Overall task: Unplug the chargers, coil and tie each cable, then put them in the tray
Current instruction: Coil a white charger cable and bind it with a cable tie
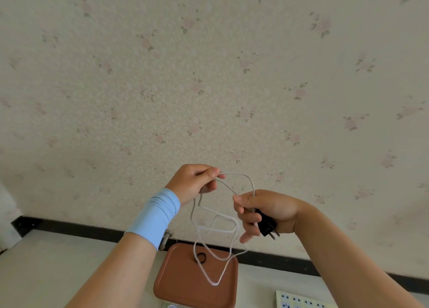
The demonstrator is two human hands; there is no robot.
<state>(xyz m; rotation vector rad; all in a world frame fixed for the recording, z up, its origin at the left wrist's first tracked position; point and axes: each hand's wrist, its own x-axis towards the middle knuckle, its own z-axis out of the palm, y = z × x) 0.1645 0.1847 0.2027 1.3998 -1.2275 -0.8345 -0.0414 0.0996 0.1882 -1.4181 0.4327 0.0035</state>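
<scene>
White cable (239, 174) unplugged, dangling in loose loops over brown tray (176, 282) | left hand (195, 183) pinches a strand, right hand (262, 211) curls round black charger (267, 225) plus cable | coil barely started imo, tying and tray drop left
</scene>
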